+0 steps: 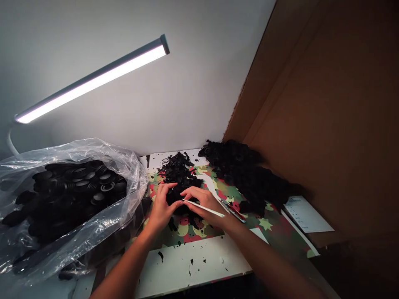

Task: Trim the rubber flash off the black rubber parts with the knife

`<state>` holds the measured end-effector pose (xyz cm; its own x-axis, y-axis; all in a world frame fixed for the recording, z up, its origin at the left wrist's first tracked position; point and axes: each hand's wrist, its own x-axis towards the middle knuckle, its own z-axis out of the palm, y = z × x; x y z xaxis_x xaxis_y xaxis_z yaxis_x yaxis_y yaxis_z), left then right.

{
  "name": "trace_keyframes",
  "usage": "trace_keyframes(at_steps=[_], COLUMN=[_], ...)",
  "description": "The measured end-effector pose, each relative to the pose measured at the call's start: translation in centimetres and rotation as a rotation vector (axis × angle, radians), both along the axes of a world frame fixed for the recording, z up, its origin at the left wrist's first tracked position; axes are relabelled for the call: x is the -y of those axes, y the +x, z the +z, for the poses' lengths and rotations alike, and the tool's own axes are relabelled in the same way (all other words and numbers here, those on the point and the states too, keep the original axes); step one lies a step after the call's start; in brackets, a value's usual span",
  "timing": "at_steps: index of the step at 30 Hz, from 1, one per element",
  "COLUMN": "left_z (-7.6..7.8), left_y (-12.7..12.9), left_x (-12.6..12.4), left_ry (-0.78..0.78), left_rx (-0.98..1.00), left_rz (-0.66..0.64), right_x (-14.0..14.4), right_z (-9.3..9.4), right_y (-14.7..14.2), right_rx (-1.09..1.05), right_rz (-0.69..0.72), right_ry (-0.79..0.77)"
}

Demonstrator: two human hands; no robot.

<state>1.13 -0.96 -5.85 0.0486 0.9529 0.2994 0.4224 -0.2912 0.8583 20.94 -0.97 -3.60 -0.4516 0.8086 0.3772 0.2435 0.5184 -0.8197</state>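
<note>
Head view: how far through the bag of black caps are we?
Looks done: a pile of black parts by the cardboard wall and scraps on the patterned mat. In hand: the left hand grips one black piece while the right hand holds a thin white tool to it. Left: the plastic bag holds many caps, so probably plenty remains.

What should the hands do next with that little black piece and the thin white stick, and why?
Probably draw the white stick along the edge of the black piece. The left hand already pinches that piece, and the right hand holds the stick against it. Black scraps lie just behind, so it seems trimming is under way.
</note>
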Motion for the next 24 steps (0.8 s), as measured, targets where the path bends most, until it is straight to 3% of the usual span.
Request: trace_keyframes(at_steps=[7,12,15,18,24], left_z=[-0.8,-1.1,-1.5,-1.6,-0.7], left_y=[0.7,1.0,1.8,2.5,2.5], left_x=[0.4,0.8,1.2,1.4,0.9], left_ry=[0.066,0.015,-0.003,-0.017,-0.004], left_rx=[-0.057,-0.055,-0.095,-0.124,-0.068], left_rz=[0.011,-0.060,0.003,0.060,0.022], right_x=[0.0,0.2,0.4,0.3,0.0], right_z=[-1.0,-1.3,-1.4,-1.5,-1.1], right_y=[0.4,0.5,0.5,0.7,1.3], right_rx=[0.037,-0.042,-0.063,-0.040,0.054], right_rz=[-0.006,-0.103,-0.109,-0.089,0.027], right_ry=[-0.006,-0.132,-0.185,-0.159,0.028])
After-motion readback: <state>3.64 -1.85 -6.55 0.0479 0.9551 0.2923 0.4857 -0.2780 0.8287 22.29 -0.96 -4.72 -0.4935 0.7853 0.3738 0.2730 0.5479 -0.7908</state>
